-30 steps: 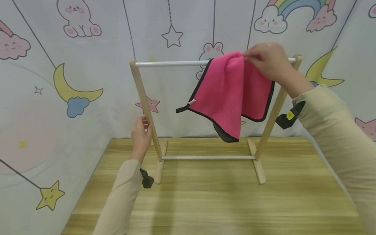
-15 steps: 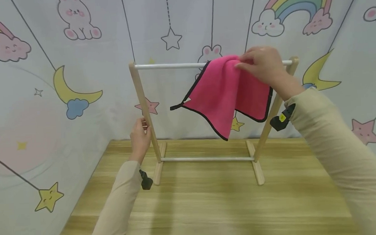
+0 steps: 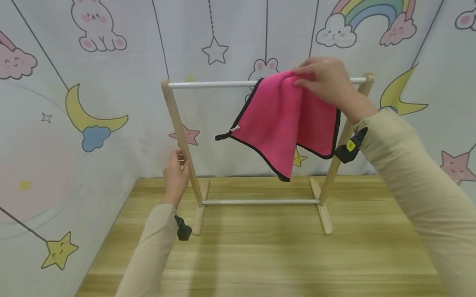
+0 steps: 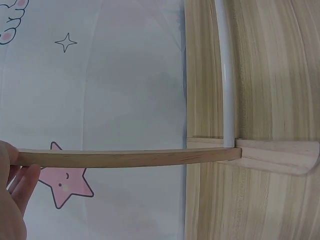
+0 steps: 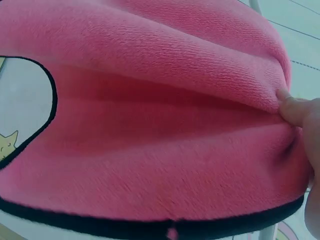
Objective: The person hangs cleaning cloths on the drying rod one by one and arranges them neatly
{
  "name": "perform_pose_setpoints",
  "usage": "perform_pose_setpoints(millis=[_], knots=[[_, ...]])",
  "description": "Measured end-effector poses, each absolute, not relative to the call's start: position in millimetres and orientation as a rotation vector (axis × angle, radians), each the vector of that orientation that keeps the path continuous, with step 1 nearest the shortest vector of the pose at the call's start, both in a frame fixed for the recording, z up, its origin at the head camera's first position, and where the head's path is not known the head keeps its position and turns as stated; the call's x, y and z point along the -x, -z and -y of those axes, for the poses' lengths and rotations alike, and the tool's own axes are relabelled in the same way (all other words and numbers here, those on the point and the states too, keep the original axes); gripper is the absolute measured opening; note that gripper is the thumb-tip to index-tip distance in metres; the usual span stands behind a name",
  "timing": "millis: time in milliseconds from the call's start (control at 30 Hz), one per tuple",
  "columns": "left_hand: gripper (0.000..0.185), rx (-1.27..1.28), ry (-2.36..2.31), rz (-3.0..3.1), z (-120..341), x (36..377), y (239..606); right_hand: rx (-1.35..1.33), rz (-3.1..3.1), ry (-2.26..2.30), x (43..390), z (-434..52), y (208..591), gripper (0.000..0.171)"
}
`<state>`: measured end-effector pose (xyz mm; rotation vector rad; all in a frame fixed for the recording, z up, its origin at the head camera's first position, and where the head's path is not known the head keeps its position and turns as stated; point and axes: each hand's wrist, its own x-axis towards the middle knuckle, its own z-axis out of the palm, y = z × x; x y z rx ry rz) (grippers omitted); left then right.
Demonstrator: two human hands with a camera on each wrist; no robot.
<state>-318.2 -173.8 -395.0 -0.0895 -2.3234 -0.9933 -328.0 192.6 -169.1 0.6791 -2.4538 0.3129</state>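
Here the right hand pinches the pink cloth bunched on the rack's top bar, while the left hand grips its post; the uneven cloth could slide off.

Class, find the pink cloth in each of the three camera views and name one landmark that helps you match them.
Head view: the pink cloth hangs over the rack's white top rail, upper centre-right, gripped by the right hand.
Left wrist view: not in it; only the left hand on the wooden post.
Right wrist view: it fills the frame.
Shared landmark: the wooden rack.
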Motion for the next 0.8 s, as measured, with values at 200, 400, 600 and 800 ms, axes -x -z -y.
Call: perform_pose_setpoints(millis=[200,400,600,800], knots=[[0.027,0.088,0.988,2.312,176,317,396,-0.699,2.508,-0.331,332,-189,165,0.03],[0.028,0.077,0.991,2.327,178,318,397,-0.58,2.494,-0.443,337,-185,164,0.027],[0.027,0.086,0.995,2.327,176,319,394,-0.242,2.373,-0.662,347,-188,144,0.034],[0.026,0.086,0.993,2.325,174,319,395,-0.165,2.659,-0.727,356,-208,148,0.039]])
